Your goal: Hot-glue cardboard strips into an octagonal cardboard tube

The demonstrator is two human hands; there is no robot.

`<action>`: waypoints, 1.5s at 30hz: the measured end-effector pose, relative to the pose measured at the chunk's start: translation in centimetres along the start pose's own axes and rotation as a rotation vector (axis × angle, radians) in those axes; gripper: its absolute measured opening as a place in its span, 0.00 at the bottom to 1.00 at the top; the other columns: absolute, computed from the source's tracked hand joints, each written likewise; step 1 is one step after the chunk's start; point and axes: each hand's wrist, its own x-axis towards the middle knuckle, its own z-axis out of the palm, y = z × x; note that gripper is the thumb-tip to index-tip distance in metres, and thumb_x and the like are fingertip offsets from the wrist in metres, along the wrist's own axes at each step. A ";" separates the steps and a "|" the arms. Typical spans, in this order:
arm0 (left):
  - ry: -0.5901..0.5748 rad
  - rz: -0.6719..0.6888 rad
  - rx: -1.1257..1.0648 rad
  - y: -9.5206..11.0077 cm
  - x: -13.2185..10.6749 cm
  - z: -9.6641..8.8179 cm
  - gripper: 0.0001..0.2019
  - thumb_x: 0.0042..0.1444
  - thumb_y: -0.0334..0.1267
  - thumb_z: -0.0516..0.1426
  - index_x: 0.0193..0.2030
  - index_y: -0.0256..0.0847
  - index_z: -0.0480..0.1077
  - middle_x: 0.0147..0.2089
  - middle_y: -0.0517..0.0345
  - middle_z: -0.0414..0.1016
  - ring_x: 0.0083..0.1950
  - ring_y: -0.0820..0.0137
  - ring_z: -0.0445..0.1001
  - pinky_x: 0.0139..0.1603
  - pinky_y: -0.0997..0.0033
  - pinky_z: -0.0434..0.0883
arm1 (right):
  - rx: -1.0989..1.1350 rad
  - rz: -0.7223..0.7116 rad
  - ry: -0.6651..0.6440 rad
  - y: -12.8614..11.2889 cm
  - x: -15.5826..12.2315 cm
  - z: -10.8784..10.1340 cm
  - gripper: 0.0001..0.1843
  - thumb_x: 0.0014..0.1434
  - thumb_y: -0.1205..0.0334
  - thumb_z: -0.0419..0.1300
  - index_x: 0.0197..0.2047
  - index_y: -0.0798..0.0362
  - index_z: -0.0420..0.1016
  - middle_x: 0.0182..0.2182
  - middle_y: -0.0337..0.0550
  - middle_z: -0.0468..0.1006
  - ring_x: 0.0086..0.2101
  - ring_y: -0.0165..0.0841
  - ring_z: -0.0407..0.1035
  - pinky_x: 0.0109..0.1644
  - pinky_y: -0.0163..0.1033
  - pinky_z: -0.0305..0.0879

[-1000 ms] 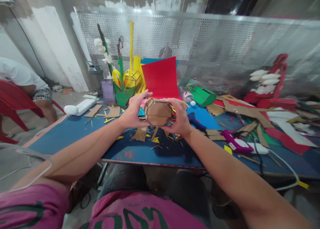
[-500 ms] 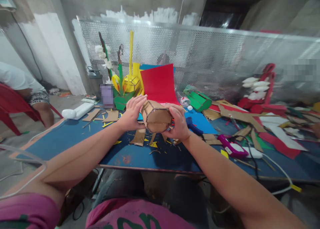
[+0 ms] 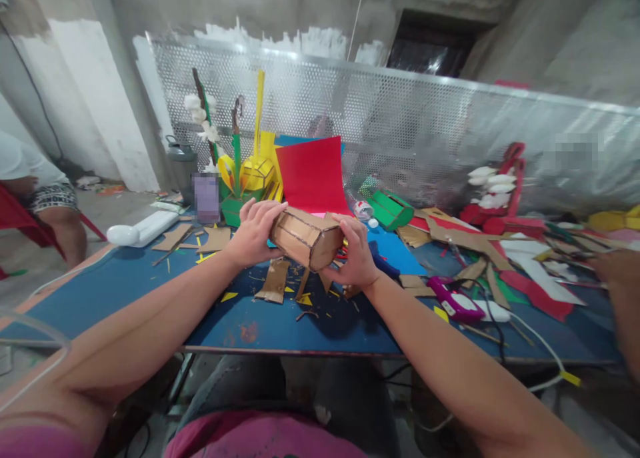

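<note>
Both my hands hold a brown cardboard box with faceted sides, lifted a little above the blue table. My left hand grips its left end with the fingers curled over the top. My right hand clasps the right end, thumb on top. The box lies sideways, its darker edges taped or glued. Cardboard scraps and small yellow offcuts lie on the table right beneath it.
A red sheet and yellow and green paper models stand behind. A purple-white glue gun with cord lies right, among cardboard and coloured paper. A perforated metal screen backs the table. A seated person is far left; another person's hand enters right.
The box has been turned between my hands, from end-on toward me to lying sideways with its long side showing. My view has drifted right and up a little.
</note>
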 end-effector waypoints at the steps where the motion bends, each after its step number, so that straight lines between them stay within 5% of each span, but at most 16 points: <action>1: -0.013 -0.009 0.006 0.0 0.1 -0.1 0.51 0.62 0.56 0.73 0.86 0.44 0.61 0.78 0.33 0.77 0.82 0.35 0.74 0.91 0.27 0.53 | -0.002 0.001 0.000 0.1 -0.1 0.0 0.68 0.64 0.38 0.72 0.94 0.37 0.38 0.76 0.63 0.75 0.70 0.70 0.76 0.72 0.83 0.75; 18: -0.142 -0.087 0.003 0.3 0.3 -0.1 0.46 0.61 0.48 0.73 0.84 0.46 0.68 0.81 0.34 0.76 0.84 0.35 0.71 0.93 0.26 0.49 | -0.097 0.053 -0.100 0.4 -1.4 0.8 0.65 0.66 0.44 0.76 0.92 0.42 0.43 0.76 0.66 0.77 0.73 0.70 0.76 0.75 0.80 0.73; 31: -0.126 -0.092 0.024 0.0 0.3 0.6 0.45 0.60 0.41 0.72 0.84 0.45 0.69 0.82 0.34 0.76 0.83 0.33 0.72 0.89 0.23 0.55 | -0.159 0.119 -0.132 1.3 -1.8 0.8 0.52 0.66 0.45 0.76 0.84 0.49 0.60 0.75 0.70 0.81 0.73 0.66 0.78 0.76 0.77 0.72; 45: -0.086 -0.061 0.074 -0.4 0.0 1.1 0.43 0.62 0.43 0.72 0.83 0.45 0.71 0.82 0.36 0.77 0.82 0.35 0.72 0.87 0.30 0.58 | -0.162 0.173 -0.159 1.8 -1.9 0.8 0.45 0.68 0.47 0.75 0.80 0.49 0.65 0.73 0.69 0.83 0.73 0.64 0.78 0.78 0.77 0.70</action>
